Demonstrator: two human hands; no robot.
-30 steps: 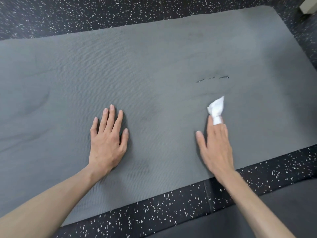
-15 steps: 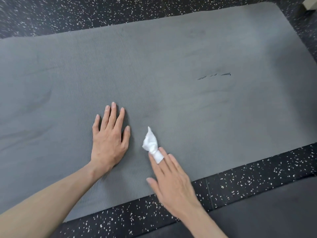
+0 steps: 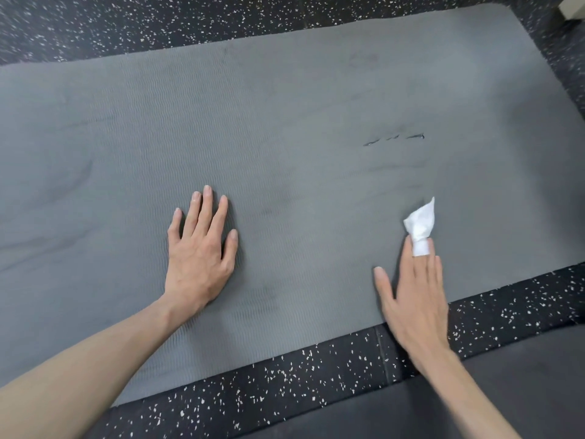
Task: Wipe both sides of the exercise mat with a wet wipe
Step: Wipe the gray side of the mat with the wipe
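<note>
Right hand (image 3: 414, 299) sits lower right of the frame, fingers straight and flat, pressing the wipe (image 3: 421, 226) onto the mat (image 3: 285, 128). The wipe is bunched white, its tail poking out past the fingertips toward the top of the frame, and part of it looks wrapped round or tucked between the fingers, can't tell which. Left hand (image 3: 201, 251) is lower centre-left, palm down and fingers spread, holding nothing, just pinning the mat flat.

The mat's long axis runs left to right across the frame, so most of the grey surface lies up and to the left of the wipe. The right hand is the working one, and I'd guess the next stroke goes sideways or further up. Its near edge runs just under the right wrist, with speckled floor (image 3: 285, 369) beyond it, so there's not much room to pull back. Small dark marks (image 3: 392, 139) sit above the wipe, well apart from it
</note>
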